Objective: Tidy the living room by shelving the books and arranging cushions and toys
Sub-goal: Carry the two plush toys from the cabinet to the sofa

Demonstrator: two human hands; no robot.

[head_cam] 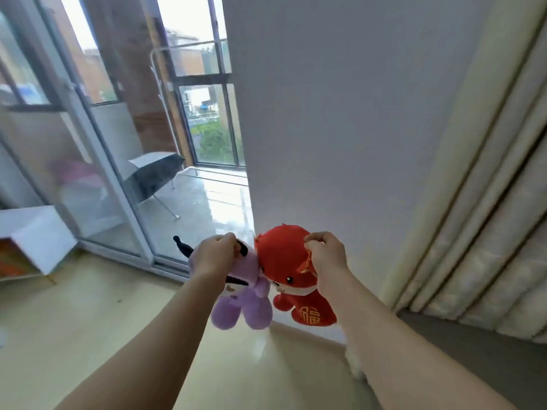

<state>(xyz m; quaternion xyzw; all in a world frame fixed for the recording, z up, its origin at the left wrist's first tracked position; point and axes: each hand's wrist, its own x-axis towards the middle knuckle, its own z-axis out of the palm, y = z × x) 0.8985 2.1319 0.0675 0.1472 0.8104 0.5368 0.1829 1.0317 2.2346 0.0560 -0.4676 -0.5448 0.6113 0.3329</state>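
Your left hand (pixel 214 255) is clenched around the head of a purple soft plush toy with black ears (pixel 250 306), fingers curled over the top so the body and legs dangle below your wrist. Your right hand (pixel 327 255) pinches the ear of a red plush fox-like toy with a gold character stitched on its belly (pixel 279 255), which also hangs free. The two toys touch side by side, held out in front of you above the floor and resting on nothing. Both your forearms are bare and reach forward from the lower edge of the view.

Under the toys lies a pale yellowish wood-look floor (pixel 88 321). It meets a plain white wall (pixel 340 128) straight ahead along a low white skirting. To your right, long cream pleated curtains (pixel 473 232) fall to a grey surface (pixel 473 350); what that surface is, you cannot tell from here. To your left stands a sliding glass door with a pale metal frame (pixel 97 187). Beyond it is a balcony with glossy light tiles (pixel 219 208), where an open black umbrella (pixel 154 176) lies tipped on its side. Tall windows behind it show greenery and buildings outside. At the far left edge, inside the room, the corner of a white shelf unit (pixel 38 235) juts in just beside the door.
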